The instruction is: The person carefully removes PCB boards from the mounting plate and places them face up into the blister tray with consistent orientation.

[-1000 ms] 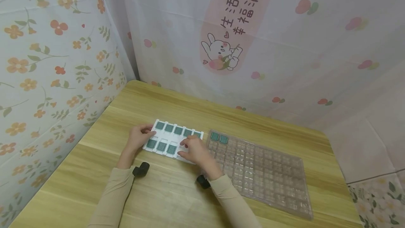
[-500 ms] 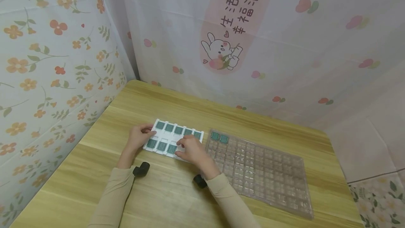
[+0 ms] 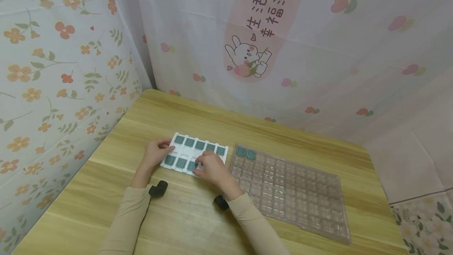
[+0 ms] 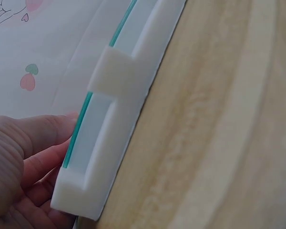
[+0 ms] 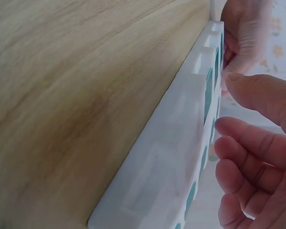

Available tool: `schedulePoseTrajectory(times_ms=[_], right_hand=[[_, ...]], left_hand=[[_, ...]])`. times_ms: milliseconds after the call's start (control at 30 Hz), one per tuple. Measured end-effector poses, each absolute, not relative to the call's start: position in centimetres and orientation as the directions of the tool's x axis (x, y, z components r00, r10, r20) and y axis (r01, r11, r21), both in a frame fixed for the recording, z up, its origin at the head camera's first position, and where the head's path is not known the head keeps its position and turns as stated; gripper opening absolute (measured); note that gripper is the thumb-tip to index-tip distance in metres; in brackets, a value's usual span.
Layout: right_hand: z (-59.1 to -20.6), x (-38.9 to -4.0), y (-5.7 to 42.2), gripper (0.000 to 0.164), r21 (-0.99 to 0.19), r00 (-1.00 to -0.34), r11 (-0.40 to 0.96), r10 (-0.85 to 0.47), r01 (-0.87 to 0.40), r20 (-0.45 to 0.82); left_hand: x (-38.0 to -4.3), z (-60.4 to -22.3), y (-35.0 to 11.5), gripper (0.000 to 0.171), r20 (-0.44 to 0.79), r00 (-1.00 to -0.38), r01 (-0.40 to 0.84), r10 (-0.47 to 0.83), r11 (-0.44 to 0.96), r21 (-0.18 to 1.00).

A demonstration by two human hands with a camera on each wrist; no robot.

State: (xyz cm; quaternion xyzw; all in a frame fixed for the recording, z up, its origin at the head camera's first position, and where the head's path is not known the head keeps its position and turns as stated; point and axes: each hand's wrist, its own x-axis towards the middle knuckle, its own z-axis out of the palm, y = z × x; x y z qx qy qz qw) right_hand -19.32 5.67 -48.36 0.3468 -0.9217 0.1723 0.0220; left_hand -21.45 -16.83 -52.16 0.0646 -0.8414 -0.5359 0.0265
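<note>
A white tray lies on the table, with green square chips set in its two rows. My left hand grips its left end, the thumb at the edge beside a chip in the left wrist view and the other fingers curled by the end. Over the front row hovers my right hand, nearest to a green chip, which it partly covers. In the right wrist view, its thumb and forefinger are apart above the tray, and nothing shows between them.
To the right lies a clear plastic tray of many small compartments, with two green chips in its far left corner. Black wrist devices sit by both wrists. A patterned curtain hangs behind the table.
My right hand has shifted a little to the left along the front row, toward the third chip. The left hand and both trays have stayed in place.
</note>
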Motion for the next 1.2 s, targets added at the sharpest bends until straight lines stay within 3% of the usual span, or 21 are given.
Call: schedulePoseTrajectory(times_ms=[500, 1200], right_hand=[[-48.5, -19.3, 5.1, 0.025, -0.206, -0.745, 0.716, -0.642, -0.667, 0.181], [-49.0, -19.0, 4.2, 0.022, -0.176, -0.796, 0.777, -0.580, -0.605, 0.176]], left_hand=[[-21.6, -52.3, -16.9, 0.034, -0.002, -0.991, -0.060, -0.135, 0.428, 0.902], [-21.4, -52.2, -16.9, 0.033, 0.002, -0.992, -0.055, -0.130, 0.432, 0.900]])
